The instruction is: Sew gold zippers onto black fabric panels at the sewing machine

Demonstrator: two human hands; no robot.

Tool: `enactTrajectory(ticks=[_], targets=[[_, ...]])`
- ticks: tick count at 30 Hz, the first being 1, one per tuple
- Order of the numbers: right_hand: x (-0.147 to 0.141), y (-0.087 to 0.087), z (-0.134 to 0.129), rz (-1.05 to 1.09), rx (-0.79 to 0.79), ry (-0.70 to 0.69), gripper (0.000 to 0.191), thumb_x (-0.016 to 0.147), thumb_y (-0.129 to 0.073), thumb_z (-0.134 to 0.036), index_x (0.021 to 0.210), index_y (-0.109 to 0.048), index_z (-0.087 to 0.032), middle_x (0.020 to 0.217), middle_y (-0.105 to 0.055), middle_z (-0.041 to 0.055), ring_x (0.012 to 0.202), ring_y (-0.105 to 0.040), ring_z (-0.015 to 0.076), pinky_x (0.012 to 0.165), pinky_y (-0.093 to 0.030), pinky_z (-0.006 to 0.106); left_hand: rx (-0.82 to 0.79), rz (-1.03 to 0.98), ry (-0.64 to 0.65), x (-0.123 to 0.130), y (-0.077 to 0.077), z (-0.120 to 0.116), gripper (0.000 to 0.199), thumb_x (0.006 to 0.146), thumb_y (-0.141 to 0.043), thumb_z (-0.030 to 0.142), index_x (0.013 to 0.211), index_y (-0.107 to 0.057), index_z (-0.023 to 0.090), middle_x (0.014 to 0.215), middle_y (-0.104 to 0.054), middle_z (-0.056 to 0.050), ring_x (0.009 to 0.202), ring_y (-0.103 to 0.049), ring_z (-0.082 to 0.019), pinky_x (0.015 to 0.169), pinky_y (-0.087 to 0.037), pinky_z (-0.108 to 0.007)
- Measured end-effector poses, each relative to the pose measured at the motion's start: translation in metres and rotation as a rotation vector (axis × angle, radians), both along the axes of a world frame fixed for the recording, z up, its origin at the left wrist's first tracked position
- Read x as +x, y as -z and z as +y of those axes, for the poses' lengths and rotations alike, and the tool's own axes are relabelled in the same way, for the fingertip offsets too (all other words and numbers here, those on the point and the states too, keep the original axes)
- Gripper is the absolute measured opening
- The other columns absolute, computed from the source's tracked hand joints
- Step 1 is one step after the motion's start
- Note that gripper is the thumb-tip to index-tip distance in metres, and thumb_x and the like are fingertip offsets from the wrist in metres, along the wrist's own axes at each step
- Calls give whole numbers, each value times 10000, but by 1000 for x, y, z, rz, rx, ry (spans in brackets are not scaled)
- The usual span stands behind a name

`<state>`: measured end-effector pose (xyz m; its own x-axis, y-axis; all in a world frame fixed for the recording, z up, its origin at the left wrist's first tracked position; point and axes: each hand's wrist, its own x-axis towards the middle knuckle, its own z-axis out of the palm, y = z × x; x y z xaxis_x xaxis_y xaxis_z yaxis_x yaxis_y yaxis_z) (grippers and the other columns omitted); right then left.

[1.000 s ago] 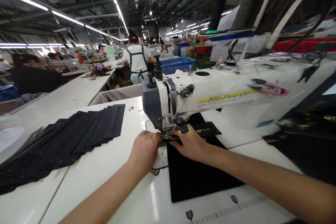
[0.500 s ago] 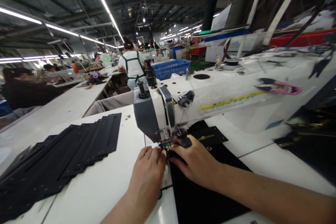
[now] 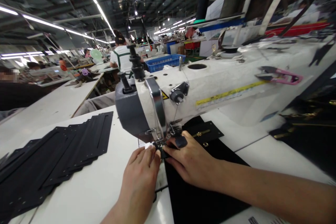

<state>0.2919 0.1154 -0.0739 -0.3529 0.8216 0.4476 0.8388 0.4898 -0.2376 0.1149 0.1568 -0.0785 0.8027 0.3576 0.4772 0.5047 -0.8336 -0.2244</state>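
The white sewing machine (image 3: 228, 77) stands before me with its grey head over both my hands. Black fabric (image 3: 194, 196) lies flat on the right of the needle area, its near end reaching the bottom of the view. Just left of the presser foot (image 3: 159, 144), my left hand (image 3: 141, 173) has its fingers bent together at the edge of the black piece. From the right, my right hand (image 3: 193, 157) pinches that edge between thumb and fingers, its fingertips partly hidden behind the machine's parts. A strip with a gold zipper (image 3: 201, 133) lies beyond my right hand.
Overlapping black panels (image 3: 76, 143) are spread on the table at left. Pink-handled snips (image 3: 279, 75) rest on the machine arm beside a yellow measuring tape (image 3: 231, 92). More black pieces with gold zippers (image 3: 301, 133) lie at right. Beyond are a blue basket (image 3: 165, 63) and a co-worker (image 3: 122, 56).
The view has shifted slightly, so the machine head and both hands appear further left. My hands keep their places at the presser foot, with a little more black edge showing between them.
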Motion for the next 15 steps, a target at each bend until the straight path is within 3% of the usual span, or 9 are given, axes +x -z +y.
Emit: enactTrajectory(ticks=[6,15], targets=[[4,0,1,-77,35,-18,177,820,-467,-172,916,-599,-102,957,-568,126,876,-471,242,771,-362,382,28,22,23,2,-4,2,242,847,-376,77,924,-604,107,958,-629,-114,846,-580,-230,795,-446,-381],[6,2,3,-59,27,-14,177,835,-468,-184,882,-618,-102,976,-569,126,886,-461,249,768,-350,384,15,72,-101,13,-11,-2,219,847,-406,123,836,-624,114,841,-638,-98,762,-577,-244,713,-459,-380]])
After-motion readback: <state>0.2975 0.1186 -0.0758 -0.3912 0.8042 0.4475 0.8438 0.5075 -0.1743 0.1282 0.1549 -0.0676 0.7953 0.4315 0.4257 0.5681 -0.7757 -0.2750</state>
